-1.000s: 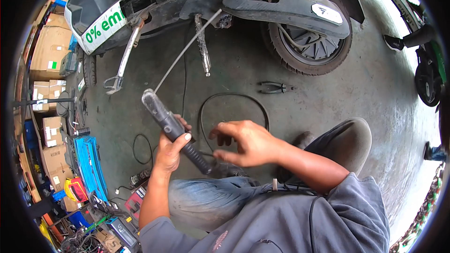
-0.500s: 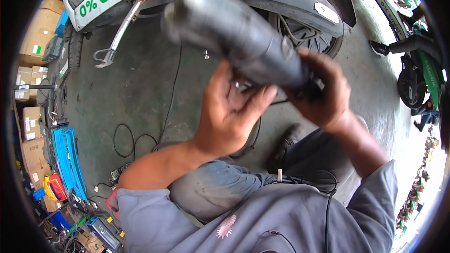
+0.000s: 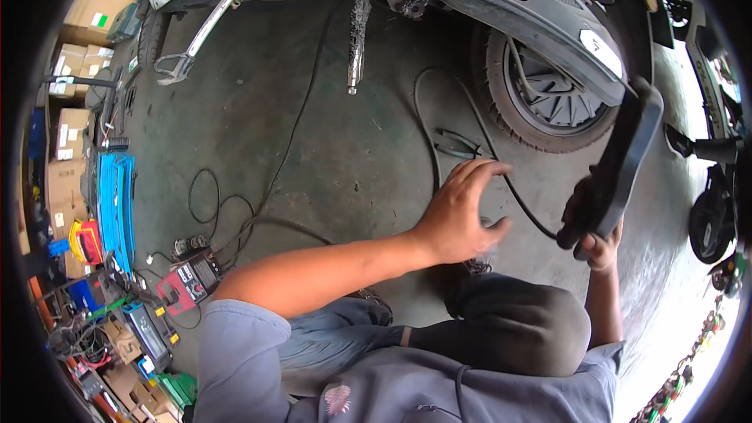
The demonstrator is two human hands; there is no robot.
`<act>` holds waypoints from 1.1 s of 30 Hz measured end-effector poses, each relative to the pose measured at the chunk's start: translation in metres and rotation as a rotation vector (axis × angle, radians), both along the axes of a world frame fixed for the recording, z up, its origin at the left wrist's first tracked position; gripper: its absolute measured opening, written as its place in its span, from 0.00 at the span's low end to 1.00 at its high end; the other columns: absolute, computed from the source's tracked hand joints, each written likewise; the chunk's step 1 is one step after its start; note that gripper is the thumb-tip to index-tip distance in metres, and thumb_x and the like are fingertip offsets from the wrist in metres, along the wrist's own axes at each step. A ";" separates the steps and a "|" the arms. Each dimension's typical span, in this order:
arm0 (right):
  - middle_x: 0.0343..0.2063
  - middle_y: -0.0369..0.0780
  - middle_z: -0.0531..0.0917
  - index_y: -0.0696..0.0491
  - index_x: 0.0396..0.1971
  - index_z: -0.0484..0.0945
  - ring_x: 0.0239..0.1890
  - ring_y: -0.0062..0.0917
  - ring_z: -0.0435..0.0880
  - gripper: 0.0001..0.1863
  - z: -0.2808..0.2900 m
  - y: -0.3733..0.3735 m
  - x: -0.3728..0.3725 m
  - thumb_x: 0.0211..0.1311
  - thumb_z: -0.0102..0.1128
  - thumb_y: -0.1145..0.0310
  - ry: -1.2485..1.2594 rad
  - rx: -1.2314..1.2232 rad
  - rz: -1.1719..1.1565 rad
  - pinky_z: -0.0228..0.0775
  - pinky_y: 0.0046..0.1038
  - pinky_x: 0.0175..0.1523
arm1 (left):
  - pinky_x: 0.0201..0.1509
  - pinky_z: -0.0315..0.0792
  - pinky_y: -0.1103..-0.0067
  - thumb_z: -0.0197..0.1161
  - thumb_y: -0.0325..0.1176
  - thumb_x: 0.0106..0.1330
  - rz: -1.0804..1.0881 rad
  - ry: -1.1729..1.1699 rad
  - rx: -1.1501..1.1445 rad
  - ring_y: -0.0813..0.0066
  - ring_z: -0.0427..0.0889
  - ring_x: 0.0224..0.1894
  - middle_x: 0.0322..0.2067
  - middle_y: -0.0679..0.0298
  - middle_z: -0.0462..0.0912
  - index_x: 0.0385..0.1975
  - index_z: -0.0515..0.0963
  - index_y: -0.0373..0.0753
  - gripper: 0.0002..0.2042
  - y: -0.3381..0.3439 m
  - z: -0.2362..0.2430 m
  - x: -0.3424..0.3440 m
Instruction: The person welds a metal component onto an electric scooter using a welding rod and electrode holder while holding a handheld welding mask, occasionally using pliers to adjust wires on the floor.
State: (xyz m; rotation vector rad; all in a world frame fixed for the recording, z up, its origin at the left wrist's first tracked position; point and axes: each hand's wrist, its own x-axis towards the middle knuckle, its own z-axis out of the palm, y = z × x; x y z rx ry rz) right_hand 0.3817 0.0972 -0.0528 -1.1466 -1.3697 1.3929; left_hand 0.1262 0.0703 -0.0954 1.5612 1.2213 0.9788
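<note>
At the right, my right hand point(image 3: 601, 254) grips the lower end of a black welding electrode holder point(image 3: 623, 164), which stands steeply tilted in front of the scooter's rear wheel point(image 3: 517, 127) with a cable point(image 3: 523, 204) running from it. Part of that hand is hidden behind the tool. My left hand point(image 3: 462, 211) is in the middle, open with curved fingers apart and nothing in them, to the left of the holder. Beyond it, pliers point(image 3: 458, 145) lie on the floor beside the cable. A metal stand leg with a rough, lumpy surface point(image 3: 359, 31) hangs from the scooter's frame.
The scooter's side stand point(image 3: 192, 55) juts down at upper left. A red machine point(image 3: 188, 286) with cables sits at lower left, near blue panels point(image 3: 116, 211) and cardboard boxes point(image 3: 72, 137). Another scooter point(image 3: 709, 211) stands at the right. My bent knee point(image 3: 548, 329) is below.
The holder has swung from the middle to the far right, now in my right hand. My left hand has let go of it and is open. The view has shifted relative to the scooter.
</note>
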 end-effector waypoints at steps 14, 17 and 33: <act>0.27 0.48 0.73 0.59 0.61 0.54 0.17 0.39 0.78 0.53 -0.026 0.040 0.089 0.42 0.78 0.51 0.446 -0.379 0.154 0.76 0.37 0.21 | 0.76 0.43 0.54 0.61 0.46 0.59 -0.436 0.902 0.461 0.54 0.67 0.65 0.50 0.52 0.76 0.40 0.76 0.39 0.18 0.059 -0.197 0.048; 0.33 0.49 0.76 0.56 0.63 0.58 0.22 0.37 0.79 0.50 -0.022 0.044 0.101 0.41 0.77 0.54 0.152 -0.272 0.173 0.74 0.33 0.25 | 0.71 0.56 0.60 0.61 0.54 0.59 -0.436 0.615 0.222 0.52 0.77 0.49 0.34 0.54 0.79 0.30 0.73 0.36 0.22 -0.011 -0.208 0.021; 0.51 0.47 0.71 0.63 0.63 0.54 0.54 0.34 0.72 0.56 -0.140 0.035 -0.060 0.39 0.78 0.51 -0.221 0.152 0.043 0.63 0.35 0.60 | 0.54 0.63 0.69 0.71 0.40 0.51 -0.197 0.837 -0.394 0.63 0.81 0.38 0.27 0.63 0.82 0.32 0.76 0.44 0.14 -0.134 -0.235 -0.043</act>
